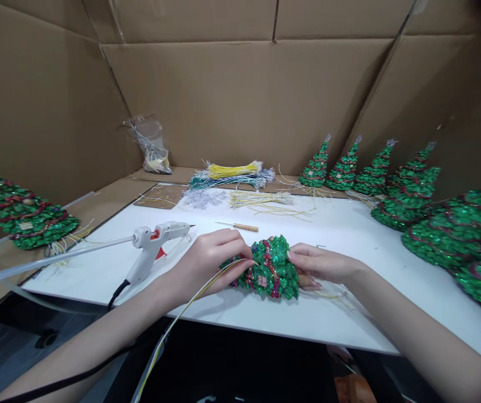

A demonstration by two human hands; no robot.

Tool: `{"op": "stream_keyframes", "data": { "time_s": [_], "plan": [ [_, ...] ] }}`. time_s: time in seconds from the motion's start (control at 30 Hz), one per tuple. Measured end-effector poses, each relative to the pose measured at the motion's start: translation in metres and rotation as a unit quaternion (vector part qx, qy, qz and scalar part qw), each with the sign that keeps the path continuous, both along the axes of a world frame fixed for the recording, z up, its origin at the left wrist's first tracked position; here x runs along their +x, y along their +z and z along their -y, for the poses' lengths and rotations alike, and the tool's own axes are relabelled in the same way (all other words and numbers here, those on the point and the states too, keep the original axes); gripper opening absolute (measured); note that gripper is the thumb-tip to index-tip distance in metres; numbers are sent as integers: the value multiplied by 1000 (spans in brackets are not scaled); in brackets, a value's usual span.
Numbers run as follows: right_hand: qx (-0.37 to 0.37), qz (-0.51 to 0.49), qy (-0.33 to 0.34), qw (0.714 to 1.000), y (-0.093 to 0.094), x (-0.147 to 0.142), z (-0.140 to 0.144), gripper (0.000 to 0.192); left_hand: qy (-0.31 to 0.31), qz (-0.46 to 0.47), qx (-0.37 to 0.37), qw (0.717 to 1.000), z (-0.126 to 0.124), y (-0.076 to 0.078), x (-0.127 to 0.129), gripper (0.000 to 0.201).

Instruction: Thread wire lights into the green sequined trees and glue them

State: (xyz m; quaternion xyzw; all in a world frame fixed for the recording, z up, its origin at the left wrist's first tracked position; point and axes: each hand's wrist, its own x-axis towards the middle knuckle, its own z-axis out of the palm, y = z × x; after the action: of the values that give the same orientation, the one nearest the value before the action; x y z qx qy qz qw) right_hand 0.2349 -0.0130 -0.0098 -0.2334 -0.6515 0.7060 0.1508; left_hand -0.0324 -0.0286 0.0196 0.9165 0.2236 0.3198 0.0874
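Pinched in the left hand [215, 257], yellow and white wires [198, 292] meet the side of a tree [267, 268]; fingers and thumb of the right hand [322, 263] close on its base! It lies sideways near the front edge of the table [336, 224], base to the right. Just beyond, an awl [245, 228]; leftward, a glue gun [150, 254]. Farther back, wire bundles [234, 169], more trees [374, 173] lining the right, one tree far left, and cardboard walls [206, 95] behind.
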Motion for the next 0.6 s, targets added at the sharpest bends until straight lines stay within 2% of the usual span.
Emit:
{"op": "stream_keyframes", "data": {
  "time_s": [0.33, 0.6],
  "plan": [
    [-78, -77, -2, 994, -9, -3, 2, 40, -4, -14, 8, 1000, 4, 4, 3, 9],
    [-98, -88, -45, 990, -14, -4, 2, 44, 19, 0, 28, 999, 1, 2, 7, 10]
  ]
}}
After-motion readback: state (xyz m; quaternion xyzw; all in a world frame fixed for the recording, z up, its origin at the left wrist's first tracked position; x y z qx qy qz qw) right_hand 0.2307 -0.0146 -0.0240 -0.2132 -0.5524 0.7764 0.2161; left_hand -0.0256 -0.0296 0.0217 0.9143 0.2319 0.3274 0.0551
